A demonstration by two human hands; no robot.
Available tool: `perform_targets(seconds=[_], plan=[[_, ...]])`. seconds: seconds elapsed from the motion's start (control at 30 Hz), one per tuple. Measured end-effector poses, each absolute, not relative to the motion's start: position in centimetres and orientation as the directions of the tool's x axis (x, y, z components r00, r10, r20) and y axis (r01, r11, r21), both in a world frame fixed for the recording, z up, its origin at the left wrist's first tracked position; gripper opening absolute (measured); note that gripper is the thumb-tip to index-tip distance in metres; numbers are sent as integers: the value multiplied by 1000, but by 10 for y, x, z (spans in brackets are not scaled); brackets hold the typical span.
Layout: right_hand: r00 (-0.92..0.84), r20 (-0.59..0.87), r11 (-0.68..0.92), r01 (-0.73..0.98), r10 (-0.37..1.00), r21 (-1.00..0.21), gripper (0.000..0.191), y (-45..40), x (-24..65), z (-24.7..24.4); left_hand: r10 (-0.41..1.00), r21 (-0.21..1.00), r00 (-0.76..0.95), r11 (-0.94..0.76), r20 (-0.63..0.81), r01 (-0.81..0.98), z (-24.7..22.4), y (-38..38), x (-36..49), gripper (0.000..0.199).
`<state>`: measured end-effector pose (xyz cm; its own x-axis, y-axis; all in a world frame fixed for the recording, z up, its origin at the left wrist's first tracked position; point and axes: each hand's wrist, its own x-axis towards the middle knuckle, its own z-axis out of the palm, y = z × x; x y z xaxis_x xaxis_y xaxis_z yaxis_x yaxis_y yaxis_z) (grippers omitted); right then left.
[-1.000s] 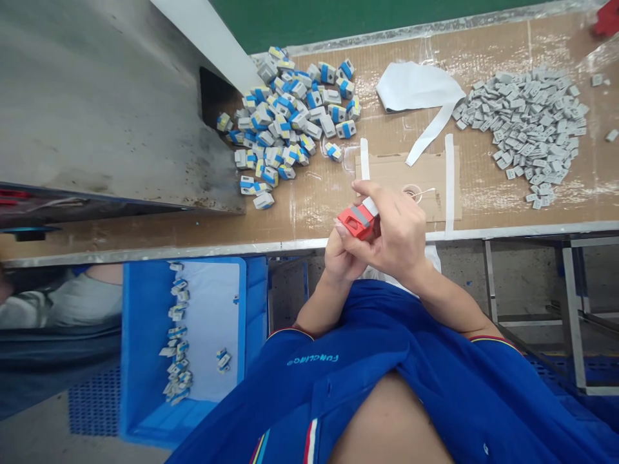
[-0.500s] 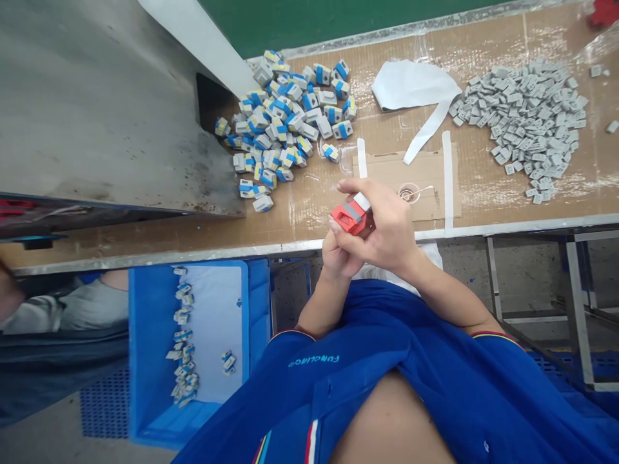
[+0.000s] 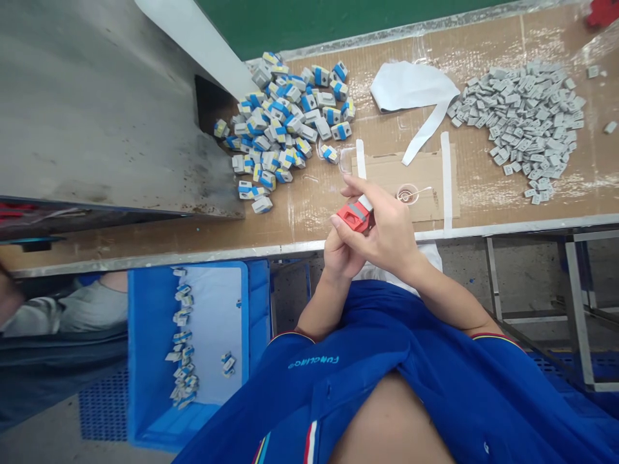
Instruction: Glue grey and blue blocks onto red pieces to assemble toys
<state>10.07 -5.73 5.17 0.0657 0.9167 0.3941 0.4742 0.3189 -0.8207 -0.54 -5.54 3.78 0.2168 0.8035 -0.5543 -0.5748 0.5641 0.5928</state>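
Observation:
Between my two hands, over the table's front edge, is a small red block (image 3: 351, 218) with a grey band across it and a whitish piece (image 3: 365, 202) at its upper end. My right hand (image 3: 389, 225) wraps round it from the right, thumb along its lower side and fingers over the top. From below, my left hand (image 3: 340, 254) grips it too, its fingers mostly hidden behind the right hand. Just beyond the hands, a small round clear cup (image 3: 407, 194) with a thin white stick sits on a cardboard sheet (image 3: 425, 167) taped down with white strips.
A heap of grey blocks with blue and yellow bands (image 3: 285, 109) lies left, beside a metal machine (image 3: 106, 109). Small grey pieces (image 3: 527, 122) are piled right; a white cloth-like strip (image 3: 409, 84) lies between. Below left stands a blue crate (image 3: 245, 322) holding several blocks. Someone's leg (image 3: 58, 361) shows far left.
The red block has shifted slightly to the right and turned a little in my hands. My right fingers have moved slightly. The things on the table stay put.

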Motion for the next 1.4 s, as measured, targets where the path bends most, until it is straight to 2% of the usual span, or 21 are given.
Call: perform_targets(seconds=[0.23, 0.37, 0.7, 0.87, 1.03, 1.23, 1.4], plan=[[57, 479, 393, 492, 876, -777, 41, -58, 101, 51, 800, 598, 206, 567, -564, -566, 33, -57, -9, 31], [60, 459, 375, 488, 886, -788, 41, -57, 101, 53, 809, 602, 207, 556, -550, -573, 32, -57, -9, 24], [20, 361, 319, 424, 932, -847, 33, -50, 100, 57, 804, 586, 178, 546, -567, -599, 34, -56, -9, 24], [12, 384, 337, 456, 923, -824, 30, -50, 99, 54, 806, 602, 179, 549, -564, -580, 33, -56, -9, 24], [-25, 435, 394, 471, 900, -789, 31, -48, 100, 52, 824, 610, 168, 522, -541, -596, 33, -58, -10, 28], [-8, 388, 344, 480, 921, -807, 36, -47, 100, 51, 802, 572, 203, 554, -562, -604, 32, -58, -10, 27], [-7, 418, 373, 462, 909, -805, 45, -47, 98, 52, 843, 585, 199, 498, -500, -640, 38, -61, -5, 33]])
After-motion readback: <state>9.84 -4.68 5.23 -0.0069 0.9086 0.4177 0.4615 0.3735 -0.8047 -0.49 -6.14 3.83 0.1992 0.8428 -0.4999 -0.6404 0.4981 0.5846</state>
